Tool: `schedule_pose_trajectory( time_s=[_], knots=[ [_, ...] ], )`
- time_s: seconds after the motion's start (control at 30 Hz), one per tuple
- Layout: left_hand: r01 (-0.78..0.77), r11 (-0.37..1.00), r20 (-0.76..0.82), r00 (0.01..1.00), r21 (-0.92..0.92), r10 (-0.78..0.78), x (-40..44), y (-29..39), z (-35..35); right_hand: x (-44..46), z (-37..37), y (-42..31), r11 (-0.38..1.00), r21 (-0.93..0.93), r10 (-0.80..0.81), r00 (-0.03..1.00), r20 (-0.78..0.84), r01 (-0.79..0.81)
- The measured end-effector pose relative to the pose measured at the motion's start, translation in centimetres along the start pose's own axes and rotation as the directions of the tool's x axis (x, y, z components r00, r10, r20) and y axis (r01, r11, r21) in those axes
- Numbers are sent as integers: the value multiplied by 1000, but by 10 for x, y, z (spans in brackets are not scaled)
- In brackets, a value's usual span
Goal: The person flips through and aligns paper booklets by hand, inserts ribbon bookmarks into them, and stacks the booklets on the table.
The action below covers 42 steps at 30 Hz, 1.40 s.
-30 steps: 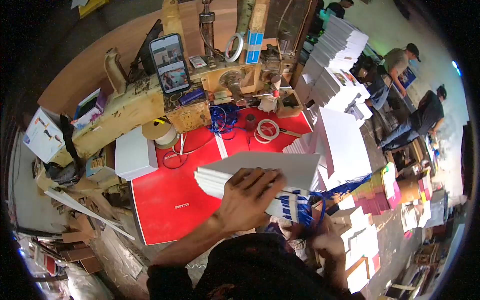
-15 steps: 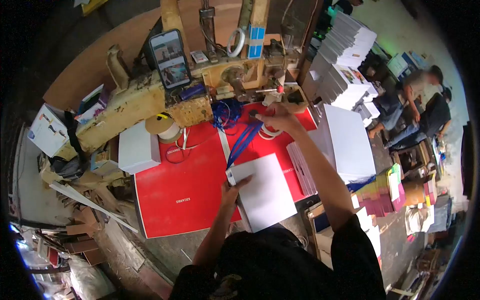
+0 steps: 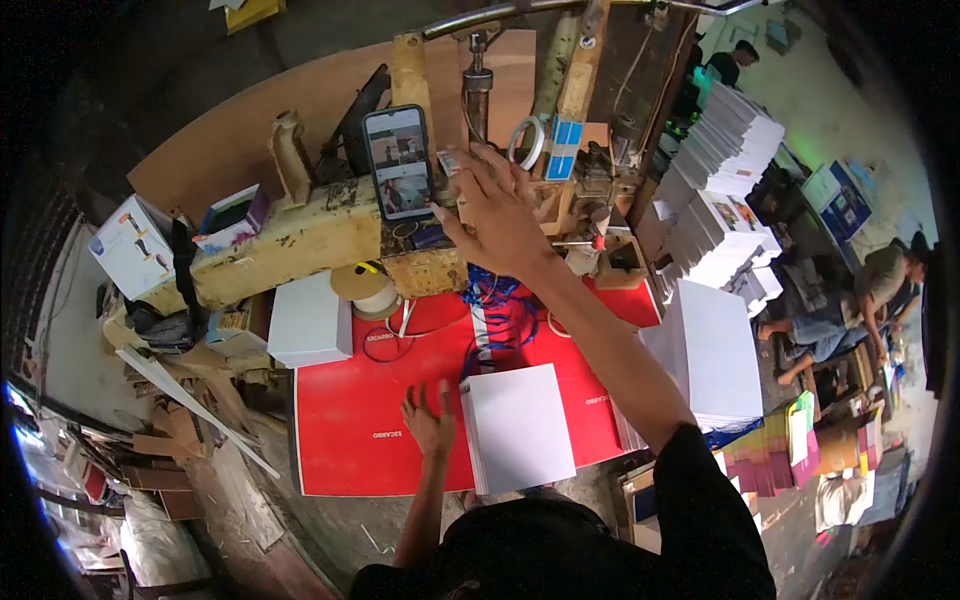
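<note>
A white paper block [image 3: 519, 428] lies flat on the red board [image 3: 375, 440] near my body. Just left of it, my left hand [image 3: 430, 422] hovers with fingers spread, holding nothing. My right hand [image 3: 492, 212] is raised in front of the wooden machine frame, beside the propped phone [image 3: 401, 165]. Its fingers are apart and nothing shows in them. Blue ribbons [image 3: 500, 318] lie tangled behind the block, partly below my right forearm.
A white block [image 3: 310, 318] and a tape spool [image 3: 365, 290] stand at the board's back left. Tall paper stacks [image 3: 705, 350] rise on the right. Several people [image 3: 880, 290] are in the right background. A tape roll [image 3: 526, 142] hangs on the frame.
My left hand has let go of the paper block, which now lies on the board. My right hand has released the blue ribbons and moved up toward the phone. The view has shifted.
</note>
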<state>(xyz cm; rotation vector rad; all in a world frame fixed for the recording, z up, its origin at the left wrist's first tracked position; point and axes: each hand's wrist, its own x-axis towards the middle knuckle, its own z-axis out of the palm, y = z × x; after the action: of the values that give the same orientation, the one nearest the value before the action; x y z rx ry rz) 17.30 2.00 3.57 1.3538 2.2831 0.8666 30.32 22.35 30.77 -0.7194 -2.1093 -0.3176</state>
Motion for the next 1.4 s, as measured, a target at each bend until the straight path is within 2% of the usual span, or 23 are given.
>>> schedule_pose_trajectory(
  time_s=[0.03, 0.07, 0.13, 0.17, 0.23, 0.33, 0.43, 0.5, 0.57, 0.6, 0.7, 0.83, 1.03, 1.17, 1.27, 1.33, 1.37, 1.4],
  knots=[
    [1, 986, -137, 990, -167, -24, 3, -17, 0, 8, 6, 0, 1000, -9, -18, 1000, 23, 18],
    [0, 986, -150, 988, -168, -25, 4, -42, 6, 16, 10, 0, 996, -78, -26, 998, 61, 31],
    [-159, 958, -220, 952, 239, 213, 5, -82, 20, 30, 22, 1, 994, -78, -68, 997, 41, 71],
    [-157, 959, -229, 950, 235, 211, 6, -79, 16, 37, 26, 0, 991, -85, -100, 995, 30, 102],
    [-175, 924, -193, 949, 339, 251, 0, -72, 11, 49, 36, -2, 992, -58, -111, 993, 36, 113],
    [-163, 924, -193, 952, 345, 240, 1, -75, 12, 65, 48, -4, 977, -154, -147, 989, 14, 147],
    [-156, 930, -165, 962, 333, 220, 1, -74, 9, 69, 61, 4, 977, -154, -137, 987, 78, 148],
    [-157, 930, -176, 958, 333, 225, 0, -71, 7, 69, 54, 2, 982, -98, -158, 985, 65, 164],
    [-153, 932, -192, 955, 329, 224, -2, -71, 8, 64, 48, -1, 987, -123, -110, 994, -18, 107],
    [-157, 929, -187, 955, 336, 230, -1, -73, 9, 61, 47, 1, 989, -128, -77, 997, 11, 77],
    [-151, 933, -172, 961, 328, 216, 0, -72, 6, 53, 51, 4, 991, -96, -89, 996, 14, 90],
    [-141, 930, -159, 966, 340, 204, 1, -70, 6, 47, 51, 3, 989, -119, -77, 992, 100, 89],
    [-140, 926, -174, 962, 351, 211, 3, -70, 7, 49, 60, 1, 983, -132, -117, 991, 72, 126],
    [-154, 924, -168, 960, 350, 224, 2, -70, 5, 43, 46, -11, 993, -104, -56, 997, 55, 62],
    [-175, 917, -155, 957, 358, 243, 1, -71, 8, 19, 26, -21, 995, 3, 97, 990, -107, -97],
    [-127, 913, -169, 964, 388, 206, 3, -74, 12, -9, 5, -27, 983, -15, 182, 978, -97, -184],
    [-188, 906, -124, 960, 379, 251, 3, -77, 15, -27, -10, -28, 967, -17, 251, 964, -93, -253],
    [-161, 908, -130, 965, 388, 227, 6, -83, 18, -47, -20, -26, 955, -89, 275, 957, -88, -282]
  ],
)
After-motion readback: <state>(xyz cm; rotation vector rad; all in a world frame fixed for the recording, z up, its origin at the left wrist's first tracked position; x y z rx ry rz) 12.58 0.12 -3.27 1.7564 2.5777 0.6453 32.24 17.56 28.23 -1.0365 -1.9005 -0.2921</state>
